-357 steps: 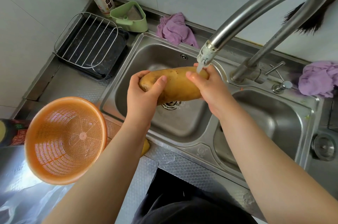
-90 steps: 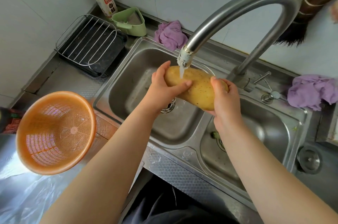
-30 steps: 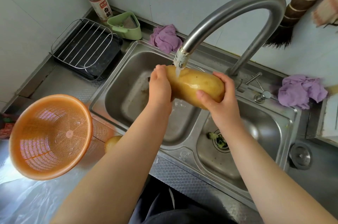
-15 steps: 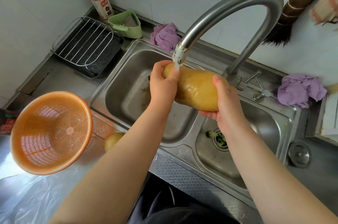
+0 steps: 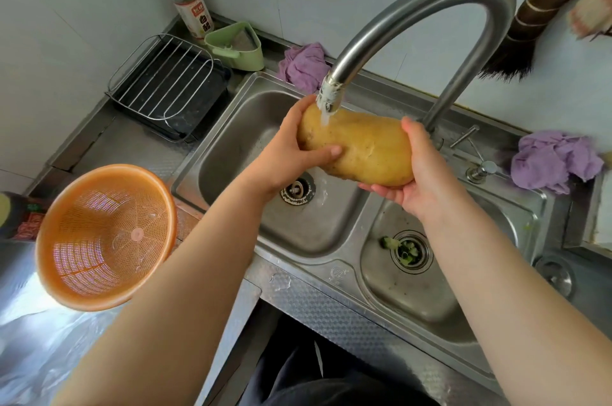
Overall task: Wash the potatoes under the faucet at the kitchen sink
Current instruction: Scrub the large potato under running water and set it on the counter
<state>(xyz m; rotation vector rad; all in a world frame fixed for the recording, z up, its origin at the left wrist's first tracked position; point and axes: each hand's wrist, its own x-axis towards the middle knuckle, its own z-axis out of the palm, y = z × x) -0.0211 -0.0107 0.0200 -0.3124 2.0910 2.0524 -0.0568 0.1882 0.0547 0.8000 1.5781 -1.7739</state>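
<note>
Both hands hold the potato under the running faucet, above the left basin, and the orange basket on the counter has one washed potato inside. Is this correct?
One detail is wrong: the basket is empty in the head view. The rest holds: left hand and right hand hold the potato under the running faucet, above the left basin.

Bare forearms, no sleeves — left hand [image 5: 287, 154], right hand [image 5: 418, 182] ungloved — dark trousers [image 5: 318, 382] below.
</note>
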